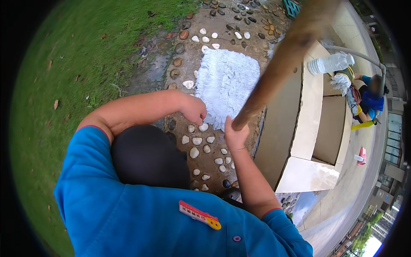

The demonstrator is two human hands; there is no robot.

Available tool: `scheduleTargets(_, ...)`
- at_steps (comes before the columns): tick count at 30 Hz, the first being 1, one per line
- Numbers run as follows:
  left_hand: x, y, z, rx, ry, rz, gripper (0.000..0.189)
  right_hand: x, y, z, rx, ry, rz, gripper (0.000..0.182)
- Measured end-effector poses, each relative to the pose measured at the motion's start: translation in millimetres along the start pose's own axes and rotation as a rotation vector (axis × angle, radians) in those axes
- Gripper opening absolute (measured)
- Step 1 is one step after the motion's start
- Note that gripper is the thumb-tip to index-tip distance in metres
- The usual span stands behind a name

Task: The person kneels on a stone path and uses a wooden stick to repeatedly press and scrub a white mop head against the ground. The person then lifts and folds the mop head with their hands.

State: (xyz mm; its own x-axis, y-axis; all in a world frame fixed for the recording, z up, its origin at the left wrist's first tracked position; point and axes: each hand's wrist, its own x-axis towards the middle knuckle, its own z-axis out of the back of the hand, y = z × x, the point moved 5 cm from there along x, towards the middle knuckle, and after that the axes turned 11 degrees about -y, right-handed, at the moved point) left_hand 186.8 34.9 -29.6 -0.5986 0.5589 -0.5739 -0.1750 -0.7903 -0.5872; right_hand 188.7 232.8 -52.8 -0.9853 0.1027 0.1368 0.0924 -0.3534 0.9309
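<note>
A white fringed mop pad or shaggy mat (227, 85) lies spread on a pebble-set path. My left hand (194, 110) is curled at its lower left corner, fingertips over or against the fringe; whether they pinch the strands cannot be made out. My right hand (236, 133) is wrapped around a thick wooden pole (276, 69), close to the pad's lower right corner. From that fist the pole slants up and right, passing close to the camera, and covers part of the pad's right side. What lies at the pole's lower end is hidden by the hand.
White stones (196, 140) stud the path before me. Grass (80, 57) lies left; a stone ledge (310, 109) rises right, with a clear plastic bottle (330, 63) near its top. Beyond sits another person (369, 96) with cloths. A green plastic grate (291, 8) is at the top.
</note>
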Motion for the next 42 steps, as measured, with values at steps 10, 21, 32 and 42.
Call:
scheduleTargets(10, -12, -6, 4, -0.005, 0.009, -0.008, 0.045, -39, -11, -26, -0.237, 0.489, -0.379, 0.038)
scheduleTargets(21, -13, 3, 3, -0.027, -0.007, 0.073, 0.049, 101, 156, 25, 0.338, -0.093, 0.136, 0.02)
scheduleTargets(32, -2, 3, 2, -0.015, -0.046, 0.008, 0.05, 0, -48, 22, -0.243, 0.29, -0.527, 0.027)
scheduleTargets(42, 9, 12, 3, 0.045, -0.12, 0.038, 0.049, 153, 210, 71, 0.353, -0.231, 0.406, 0.02)
